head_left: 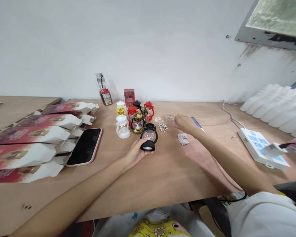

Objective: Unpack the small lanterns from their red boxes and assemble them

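My left hand [136, 152] is closed round the base of a small black lantern [149, 136], which is tilted so that its underside faces me. Out to the right, my right hand [184, 123] has its fingertips down at a pile of small shiny metal pieces [169, 118]; whether it pinches one I cannot make out. Between the hands lie many button cells [162, 127] and some little white pieces [158, 119]. Closer to me is a cluster of clear-and-white small parts [183, 139]. Behind the black lantern stand several more lanterns, among them a white one [123, 126] and a bronze one [137, 123].
Open red-and-white cartons [37, 135] lie in a row at the left, beside a phone [84, 146]. A bottle [105, 93] and a red box [129, 97] stand near the wall. On the right are a power strip [259, 146] and white foam-like sleeves [273, 105].
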The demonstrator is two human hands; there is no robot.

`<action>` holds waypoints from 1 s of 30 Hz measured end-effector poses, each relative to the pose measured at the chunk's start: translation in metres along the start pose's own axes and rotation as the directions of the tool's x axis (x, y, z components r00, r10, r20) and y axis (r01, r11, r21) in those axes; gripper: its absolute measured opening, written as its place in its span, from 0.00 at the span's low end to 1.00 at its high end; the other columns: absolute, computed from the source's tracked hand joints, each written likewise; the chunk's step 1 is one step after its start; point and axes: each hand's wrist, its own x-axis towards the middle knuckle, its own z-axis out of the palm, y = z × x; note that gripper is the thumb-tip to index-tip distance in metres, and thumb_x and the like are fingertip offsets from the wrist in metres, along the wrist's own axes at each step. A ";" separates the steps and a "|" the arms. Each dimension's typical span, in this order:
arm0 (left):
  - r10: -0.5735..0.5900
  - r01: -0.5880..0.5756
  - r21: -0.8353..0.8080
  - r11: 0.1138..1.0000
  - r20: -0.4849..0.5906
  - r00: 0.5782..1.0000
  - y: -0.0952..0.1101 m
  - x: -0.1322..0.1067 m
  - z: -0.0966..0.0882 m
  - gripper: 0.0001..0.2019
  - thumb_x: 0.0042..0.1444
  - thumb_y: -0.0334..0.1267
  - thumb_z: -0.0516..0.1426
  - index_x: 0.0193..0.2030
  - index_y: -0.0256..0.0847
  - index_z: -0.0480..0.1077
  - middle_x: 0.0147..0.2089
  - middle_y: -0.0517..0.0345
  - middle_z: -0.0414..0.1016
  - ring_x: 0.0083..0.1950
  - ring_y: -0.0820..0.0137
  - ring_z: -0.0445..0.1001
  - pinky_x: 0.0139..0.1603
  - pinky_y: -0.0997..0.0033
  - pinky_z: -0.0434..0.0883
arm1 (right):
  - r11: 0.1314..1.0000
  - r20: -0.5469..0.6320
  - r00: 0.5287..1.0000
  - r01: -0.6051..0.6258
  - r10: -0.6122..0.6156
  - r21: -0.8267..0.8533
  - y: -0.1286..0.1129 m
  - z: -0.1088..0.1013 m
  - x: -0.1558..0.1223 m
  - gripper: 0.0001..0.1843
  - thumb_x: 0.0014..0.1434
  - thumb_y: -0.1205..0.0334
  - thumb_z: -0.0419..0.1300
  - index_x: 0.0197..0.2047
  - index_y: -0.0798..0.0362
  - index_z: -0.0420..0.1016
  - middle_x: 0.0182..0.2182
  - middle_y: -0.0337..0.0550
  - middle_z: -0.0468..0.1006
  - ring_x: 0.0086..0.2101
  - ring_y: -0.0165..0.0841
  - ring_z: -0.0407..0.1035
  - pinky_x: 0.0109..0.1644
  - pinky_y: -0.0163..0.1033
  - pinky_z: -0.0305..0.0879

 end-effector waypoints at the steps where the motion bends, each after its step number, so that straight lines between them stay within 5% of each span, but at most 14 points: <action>1: 0.011 -0.011 -0.003 1.000 0.000 1.000 0.000 0.000 0.000 0.07 0.54 0.34 0.55 0.38 0.33 0.65 0.29 0.51 0.74 0.30 0.65 0.76 0.26 0.70 0.72 | 0.998 -0.014 0.999 -0.047 0.048 0.044 0.006 -0.003 0.002 0.10 0.58 0.66 0.52 0.42 0.59 0.69 0.39 0.54 0.76 0.37 0.39 0.70 0.36 0.38 0.59; 4: 0.019 -0.019 -0.006 1.000 0.035 0.999 0.001 0.000 0.000 0.10 0.53 0.35 0.57 0.41 0.35 0.64 0.31 0.52 0.74 0.31 0.65 0.77 0.27 0.71 0.72 | 0.887 -0.042 0.967 -0.211 0.250 0.411 0.025 -0.009 0.004 0.06 0.55 0.68 0.54 0.38 0.56 0.68 0.33 0.46 0.76 0.30 0.32 0.68 0.31 0.34 0.58; 7: -0.011 0.012 -0.008 1.000 0.075 0.997 0.004 -0.003 0.001 0.11 0.53 0.35 0.56 0.43 0.37 0.63 0.32 0.52 0.74 0.31 0.67 0.76 0.29 0.73 0.72 | 0.545 0.049 0.904 -0.298 0.424 0.784 0.036 -0.009 0.002 0.02 0.53 0.71 0.55 0.31 0.56 0.66 0.24 0.40 0.74 0.22 0.26 0.63 0.27 0.32 0.57; 9: -0.028 0.029 -0.012 1.000 0.085 0.996 0.005 -0.004 0.001 0.10 0.54 0.35 0.55 0.43 0.38 0.63 0.32 0.52 0.74 0.31 0.69 0.76 0.29 0.74 0.71 | 0.422 0.085 0.884 -0.301 0.460 0.855 0.039 -0.006 0.001 0.02 0.54 0.69 0.55 0.29 0.56 0.66 0.20 0.37 0.71 0.19 0.25 0.59 0.25 0.32 0.56; 15: -0.050 0.051 -0.017 0.999 0.067 0.997 0.006 -0.004 0.001 0.09 0.54 0.34 0.55 0.41 0.38 0.63 0.33 0.52 0.74 0.30 0.69 0.75 0.30 0.74 0.71 | 0.362 0.075 0.853 -0.296 0.516 0.884 0.043 0.013 0.002 0.11 0.50 0.57 0.61 0.26 0.58 0.73 0.13 0.31 0.61 0.17 0.24 0.53 0.23 0.32 0.48; 23: -0.055 0.054 0.013 0.998 0.067 0.996 0.007 -0.005 0.003 0.07 0.56 0.34 0.52 0.42 0.38 0.62 0.31 0.52 0.74 0.30 0.69 0.75 0.29 0.75 0.70 | 0.194 0.122 0.766 -0.308 0.631 0.931 0.047 0.039 0.013 0.07 0.48 0.63 0.60 0.22 0.57 0.71 0.15 0.33 0.64 0.19 0.24 0.56 0.24 0.32 0.51; 30: -0.056 0.056 0.004 0.998 0.071 0.996 0.006 -0.004 0.002 0.09 0.54 0.35 0.55 0.42 0.37 0.64 0.32 0.51 0.74 0.29 0.70 0.74 0.30 0.74 0.71 | -0.003 0.167 0.757 -0.213 0.632 0.977 0.050 0.036 0.033 0.10 0.50 0.64 0.61 0.23 0.54 0.63 0.17 0.31 0.60 0.17 0.21 0.52 0.20 0.29 0.53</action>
